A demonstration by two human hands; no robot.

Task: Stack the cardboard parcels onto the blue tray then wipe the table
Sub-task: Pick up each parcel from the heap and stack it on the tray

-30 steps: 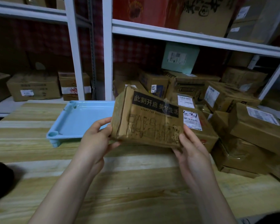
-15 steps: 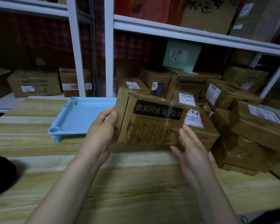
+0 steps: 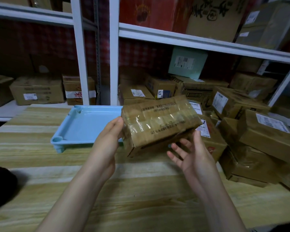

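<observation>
I hold a brown cardboard parcel wrapped in clear tape, lifted above the wooden table with its taped face turned up. My left hand grips its left end, thumb on the near edge. My right hand is under the right end with fingers spread and straight, the thumb touching the lower corner. The blue tray lies on the table just left of and behind the parcel, and its visible part holds nothing.
A heap of cardboard parcels covers the table's right side. White metal shelving stands behind the table, packed with boxes. A dark object sits at the left edge.
The parcel has been tipped over, so the printed black-label face is gone and the taped face shows. My right hand has loosened and its fingers have spread under the right end.
</observation>
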